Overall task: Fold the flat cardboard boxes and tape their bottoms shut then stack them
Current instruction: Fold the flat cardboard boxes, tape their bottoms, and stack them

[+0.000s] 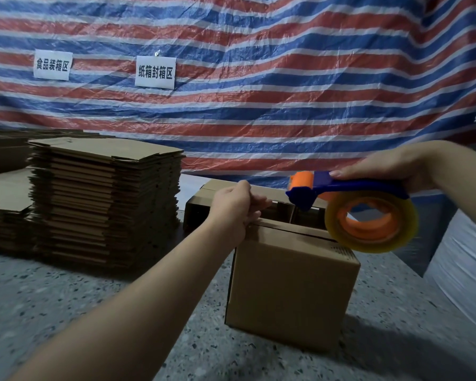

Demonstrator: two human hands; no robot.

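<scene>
A folded brown cardboard box (289, 284) stands on the speckled floor in front of me, its top flaps closed with a seam showing. My left hand (235, 209) rests on the box's far left top corner, fingers curled over the edge. My right hand (396, 167) grips a blue and orange tape dispenser (344, 188) with a roll of clear tape (371, 224), held just above the box's right top edge. Behind the box lie other folded boxes (201, 207), open sides facing me.
A tall stack of flat cardboard boxes (105, 202) stands at the left, with lower stacks (3, 199) beside it. A striped red, white and blue tarp (259, 92) with two paper signs hangs behind. A white bundle (462, 270) sits at the right.
</scene>
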